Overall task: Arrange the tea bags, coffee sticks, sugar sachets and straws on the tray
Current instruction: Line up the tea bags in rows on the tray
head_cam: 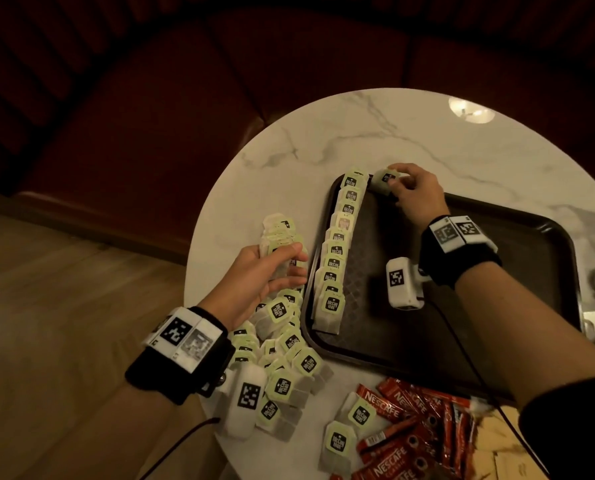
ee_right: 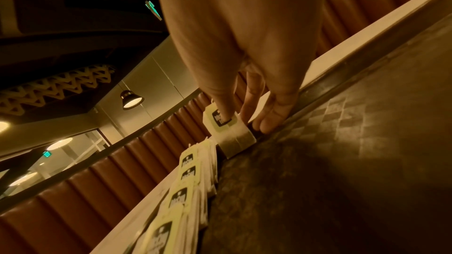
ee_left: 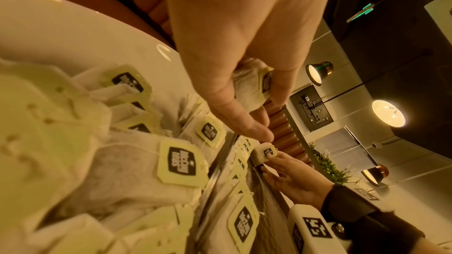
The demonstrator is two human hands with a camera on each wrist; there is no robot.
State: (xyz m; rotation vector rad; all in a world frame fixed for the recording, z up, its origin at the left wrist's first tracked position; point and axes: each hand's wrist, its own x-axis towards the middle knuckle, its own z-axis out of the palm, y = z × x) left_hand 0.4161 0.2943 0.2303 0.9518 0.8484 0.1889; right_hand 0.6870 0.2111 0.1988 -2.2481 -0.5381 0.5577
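Paper tea bag [head_cam: 385, 180] pinched by right hand [head_cam: 414, 192]; left hand [head_cam: 254, 271] grips bag stack [head_cam: 279, 237].

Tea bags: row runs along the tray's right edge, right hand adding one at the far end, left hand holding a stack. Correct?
Not quite. The head view shows the row of tea bags along the tray's left edge. The right hand does set a tea bag at the far end, and the left hand holds a stack.
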